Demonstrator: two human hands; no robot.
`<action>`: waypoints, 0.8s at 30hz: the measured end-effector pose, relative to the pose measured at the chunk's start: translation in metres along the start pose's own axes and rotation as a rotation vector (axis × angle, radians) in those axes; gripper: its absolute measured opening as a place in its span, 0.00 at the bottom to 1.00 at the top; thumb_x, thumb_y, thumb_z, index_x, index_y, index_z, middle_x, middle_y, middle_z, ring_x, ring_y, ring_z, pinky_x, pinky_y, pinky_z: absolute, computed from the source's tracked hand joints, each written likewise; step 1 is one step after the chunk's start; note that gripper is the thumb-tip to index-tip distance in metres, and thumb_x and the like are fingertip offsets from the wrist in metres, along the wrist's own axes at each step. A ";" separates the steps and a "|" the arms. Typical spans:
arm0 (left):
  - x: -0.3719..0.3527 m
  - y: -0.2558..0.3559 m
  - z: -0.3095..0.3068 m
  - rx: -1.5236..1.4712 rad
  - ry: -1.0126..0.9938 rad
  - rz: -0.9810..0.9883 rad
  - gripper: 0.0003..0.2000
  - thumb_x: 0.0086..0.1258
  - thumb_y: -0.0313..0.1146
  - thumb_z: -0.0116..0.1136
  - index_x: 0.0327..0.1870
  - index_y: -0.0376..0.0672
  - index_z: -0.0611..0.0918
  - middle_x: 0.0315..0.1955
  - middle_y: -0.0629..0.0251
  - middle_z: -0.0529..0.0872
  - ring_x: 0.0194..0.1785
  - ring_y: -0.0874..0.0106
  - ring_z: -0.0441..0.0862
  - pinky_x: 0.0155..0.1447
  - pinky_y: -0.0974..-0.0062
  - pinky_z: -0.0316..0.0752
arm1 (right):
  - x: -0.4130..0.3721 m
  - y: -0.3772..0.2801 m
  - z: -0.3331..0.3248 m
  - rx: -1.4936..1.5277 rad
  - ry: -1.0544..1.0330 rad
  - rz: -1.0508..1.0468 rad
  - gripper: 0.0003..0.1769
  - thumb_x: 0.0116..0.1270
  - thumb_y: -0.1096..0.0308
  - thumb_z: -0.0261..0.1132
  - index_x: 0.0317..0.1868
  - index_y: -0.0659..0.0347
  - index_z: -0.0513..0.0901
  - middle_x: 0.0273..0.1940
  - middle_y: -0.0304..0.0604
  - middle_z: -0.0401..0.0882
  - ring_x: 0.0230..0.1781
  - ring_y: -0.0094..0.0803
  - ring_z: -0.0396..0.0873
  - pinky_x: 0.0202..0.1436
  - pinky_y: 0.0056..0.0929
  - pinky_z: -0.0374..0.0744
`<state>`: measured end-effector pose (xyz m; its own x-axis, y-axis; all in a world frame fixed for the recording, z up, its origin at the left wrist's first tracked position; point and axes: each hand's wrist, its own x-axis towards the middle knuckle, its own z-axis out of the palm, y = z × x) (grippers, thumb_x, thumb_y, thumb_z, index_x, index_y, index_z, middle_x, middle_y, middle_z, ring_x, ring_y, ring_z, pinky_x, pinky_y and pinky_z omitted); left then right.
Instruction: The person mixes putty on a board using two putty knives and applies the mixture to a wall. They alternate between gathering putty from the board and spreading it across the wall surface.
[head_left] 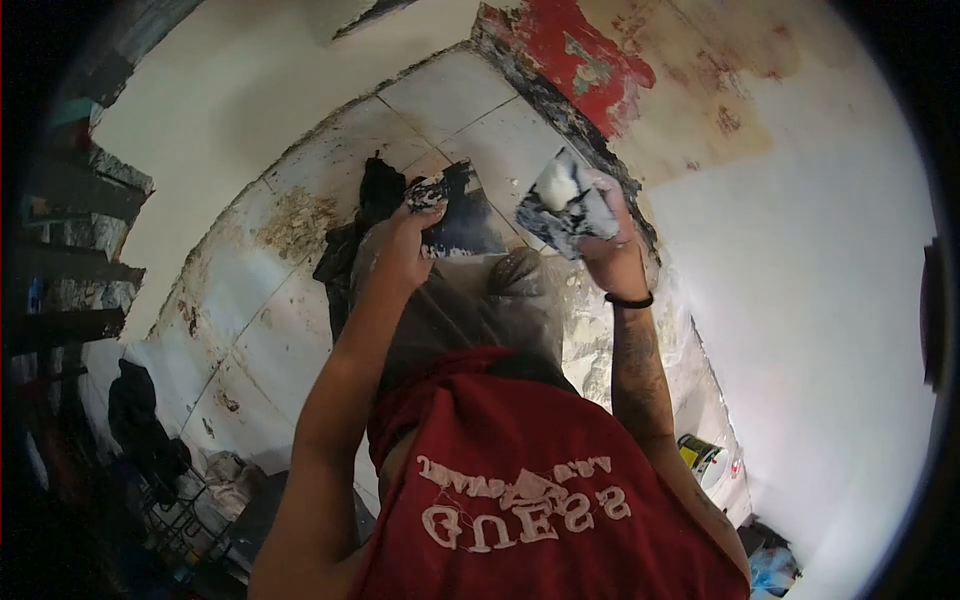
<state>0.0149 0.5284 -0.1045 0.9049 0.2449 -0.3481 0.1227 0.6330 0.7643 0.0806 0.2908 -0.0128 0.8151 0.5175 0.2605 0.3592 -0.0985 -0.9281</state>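
Observation:
My left hand (408,235) is closed on a dark, flat putty spreader (468,215), smeared white near the grip and along its lower edge. In my right hand (612,235), fingers wrap the edge of a squarish putty spreader (572,218) streaked black and white. A lump of white putty (556,187) sits on its face. Both tools are held in front of my knees, apart from each other, the right one nearer the wall. Some fingers of both hands are hidden behind the tools.
White floor tiles (240,310) carry dirt and crumbs. Walls meet in a corner ahead; the right wall (800,300) has a red peeling patch (590,70). A tub (703,460) stands by my right elbow. A wire rack (200,510) is behind left.

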 end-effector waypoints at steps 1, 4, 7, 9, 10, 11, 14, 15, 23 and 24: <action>-0.015 0.011 0.015 -0.134 0.028 -0.059 0.08 0.62 0.27 0.57 0.42 0.37 0.79 0.41 0.61 0.81 0.44 0.66 0.81 0.48 0.64 0.77 | 0.001 -0.003 0.005 -0.336 -0.015 -0.159 0.37 0.43 0.89 0.53 0.60 0.62 0.66 0.56 0.44 0.70 0.61 0.35 0.67 0.65 0.30 0.63; -0.029 0.010 0.028 -0.292 0.028 -0.107 0.08 0.63 0.25 0.56 0.43 0.37 0.78 0.40 0.61 0.81 0.43 0.67 0.81 0.46 0.68 0.78 | -0.005 -0.003 0.033 0.022 -0.265 -0.106 0.39 0.41 0.88 0.57 0.60 0.61 0.65 0.60 0.47 0.63 0.64 0.43 0.63 0.67 0.34 0.62; -0.037 0.010 0.031 -0.264 0.083 -0.088 0.10 0.64 0.25 0.54 0.46 0.35 0.76 0.42 0.59 0.81 0.44 0.68 0.81 0.47 0.68 0.78 | -0.012 0.003 0.046 -0.488 -0.328 -0.143 0.39 0.41 0.88 0.56 0.60 0.62 0.64 0.61 0.51 0.60 0.64 0.49 0.62 0.68 0.38 0.61; -0.037 0.008 0.030 -0.265 0.109 -0.076 0.10 0.63 0.24 0.54 0.46 0.36 0.76 0.41 0.59 0.81 0.43 0.68 0.81 0.47 0.69 0.77 | -0.022 0.039 0.038 -0.571 -0.370 -0.059 0.39 0.42 0.88 0.53 0.61 0.63 0.63 0.62 0.54 0.60 0.64 0.52 0.60 0.69 0.41 0.59; -0.035 0.005 0.023 -0.289 0.109 -0.066 0.10 0.63 0.23 0.53 0.45 0.37 0.77 0.40 0.60 0.81 0.43 0.69 0.81 0.47 0.70 0.77 | -0.027 0.061 0.032 -0.610 -0.391 -0.019 0.39 0.43 0.88 0.52 0.61 0.63 0.63 0.62 0.56 0.60 0.64 0.54 0.59 0.70 0.42 0.58; -0.033 0.003 0.019 -0.312 0.110 -0.057 0.09 0.62 0.22 0.53 0.43 0.38 0.77 0.38 0.61 0.82 0.42 0.70 0.81 0.47 0.72 0.76 | -0.034 0.084 0.026 -0.590 -0.355 -0.029 0.38 0.43 0.89 0.50 0.61 0.63 0.63 0.61 0.56 0.62 0.64 0.52 0.61 0.69 0.40 0.59; -0.038 0.030 0.029 -0.031 0.221 0.039 0.11 0.62 0.22 0.53 0.46 0.37 0.76 0.39 0.62 0.81 0.43 0.71 0.80 0.49 0.73 0.74 | -0.039 0.112 0.010 -0.540 -0.256 -0.051 0.38 0.42 0.91 0.46 0.60 0.64 0.65 0.58 0.55 0.66 0.62 0.49 0.64 0.66 0.36 0.62; -0.047 0.040 0.038 0.066 0.285 0.029 0.12 0.62 0.22 0.53 0.48 0.37 0.75 0.39 0.64 0.80 0.44 0.74 0.78 0.52 0.75 0.71 | -0.040 0.105 0.007 -0.522 -0.210 -0.038 0.37 0.42 0.91 0.46 0.59 0.65 0.66 0.58 0.55 0.67 0.62 0.49 0.64 0.65 0.36 0.63; -0.022 0.009 0.023 0.106 0.085 0.271 0.15 0.62 0.21 0.54 0.51 0.36 0.72 0.45 0.60 0.76 0.49 0.70 0.75 0.60 0.69 0.64 | -0.019 -0.026 0.048 -0.609 -0.391 0.017 0.38 0.44 0.85 0.54 0.62 0.60 0.65 0.59 0.57 0.66 0.62 0.55 0.63 0.63 0.43 0.67; -0.023 0.010 0.023 0.164 0.072 0.264 0.16 0.61 0.20 0.54 0.51 0.36 0.72 0.45 0.60 0.77 0.49 0.70 0.75 0.60 0.69 0.64 | -0.020 -0.021 0.054 -0.656 -0.407 0.047 0.38 0.43 0.85 0.53 0.61 0.59 0.66 0.60 0.56 0.66 0.61 0.54 0.64 0.63 0.42 0.67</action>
<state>0.0047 0.5123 -0.0766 0.8838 0.4401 -0.1589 -0.0434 0.4152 0.9087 0.0326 0.3283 -0.0125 0.6503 0.7596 -0.0117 0.6278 -0.5460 -0.5547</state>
